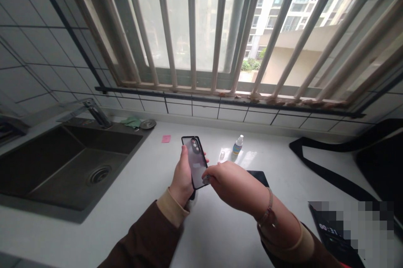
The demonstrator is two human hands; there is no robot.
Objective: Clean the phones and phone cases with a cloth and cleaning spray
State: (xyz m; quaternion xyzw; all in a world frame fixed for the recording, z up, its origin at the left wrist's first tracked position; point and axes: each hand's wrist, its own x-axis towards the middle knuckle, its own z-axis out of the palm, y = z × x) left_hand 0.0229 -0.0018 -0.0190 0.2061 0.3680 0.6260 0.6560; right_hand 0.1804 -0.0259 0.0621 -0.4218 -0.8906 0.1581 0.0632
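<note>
My left hand (pixel 181 178) holds a translucent phone case (pixel 195 161) with a dark rim, upright above the white counter (pixel 151 184), its camera cutouts near the top. My right hand (pixel 234 184) pinches the case's lower right edge with its fingertips. A dark flat phone-like slab (pixel 260 177) lies on the counter just behind my right hand. A small spray bottle (pixel 238 145) with a white cap and blue label stands farther back, and its clear cap (pixel 222 155) sits beside it.
A dark sink (pixel 67 167) with a faucet (pixel 96 113) fills the left side. A pink slip (pixel 166 138), a green cloth (pixel 132 122) and a metal drain cover (pixel 147 124) lie near the tiled wall. A black cooktop (pixel 371 167) is at right; a barred window (pixel 220 29) rises behind.
</note>
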